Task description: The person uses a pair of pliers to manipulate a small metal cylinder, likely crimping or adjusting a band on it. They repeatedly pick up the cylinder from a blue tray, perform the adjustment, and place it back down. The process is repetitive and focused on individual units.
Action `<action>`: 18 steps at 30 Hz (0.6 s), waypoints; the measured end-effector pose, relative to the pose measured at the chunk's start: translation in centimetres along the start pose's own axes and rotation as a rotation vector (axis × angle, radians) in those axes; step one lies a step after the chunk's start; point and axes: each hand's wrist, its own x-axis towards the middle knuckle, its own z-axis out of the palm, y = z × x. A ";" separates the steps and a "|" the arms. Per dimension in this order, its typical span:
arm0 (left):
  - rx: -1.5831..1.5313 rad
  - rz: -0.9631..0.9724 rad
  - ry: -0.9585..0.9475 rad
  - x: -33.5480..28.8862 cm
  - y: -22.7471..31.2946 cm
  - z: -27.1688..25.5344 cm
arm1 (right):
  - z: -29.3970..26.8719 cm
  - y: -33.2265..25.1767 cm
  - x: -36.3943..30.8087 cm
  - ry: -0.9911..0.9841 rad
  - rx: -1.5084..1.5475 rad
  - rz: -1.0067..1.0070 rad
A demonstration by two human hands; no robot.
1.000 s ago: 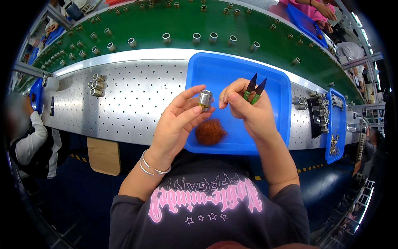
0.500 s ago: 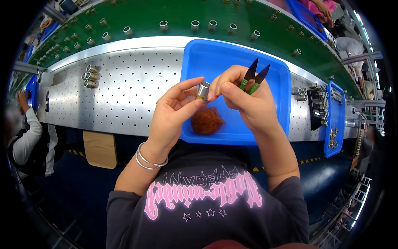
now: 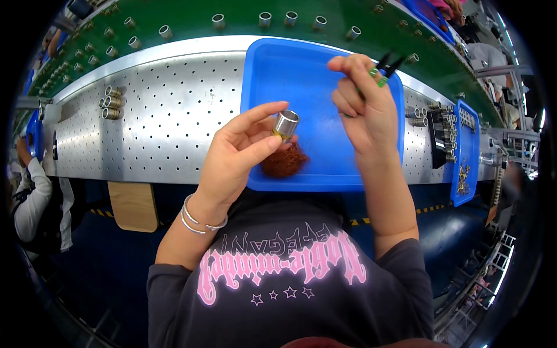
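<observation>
My left hand (image 3: 235, 148) holds a short silvery metal sleeve (image 3: 286, 124) between thumb and fingers, its open end up and a yellowish band at its lower end. Just below it, a reddish-brown clump of tangled fibre (image 3: 285, 162) lies in the blue tray (image 3: 325, 183), partly covered by my fingers. Over the tray's right side, my right hand (image 3: 365, 98) is raised with fingers curled round thread snips (image 3: 383, 72). Their dark pointed blades stick out past the hand, slightly blurred, above green handles. The two hands are apart.
A green belt (image 3: 191, 40) beyond the bench carries several spaced metal sleeves. Three or so sleeves (image 3: 112, 103) lie on the perforated metal bench (image 3: 174, 116) at left. To the right are a black rack (image 3: 439, 145) of sleeves and a smaller blue tray (image 3: 464, 197). Other people sit nearby.
My right hand has moved away from the sleeve, up and to the right, carrying the snips. My left hand still holds the sleeve in nearly the same place.
</observation>
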 end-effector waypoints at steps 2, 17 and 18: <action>-0.008 0.004 0.028 0.2 0.0 -0.2 | 0.0 -0.6 -0.8 -0.039 -0.021 -0.093; -0.029 0.037 0.098 0.5 -0.2 -0.6 | 1.9 -2.1 -2.2 -0.423 -0.138 -0.187; -0.036 0.037 0.102 0.5 -0.2 -0.7 | 1.9 -2.1 -2.2 -0.422 -0.139 -0.181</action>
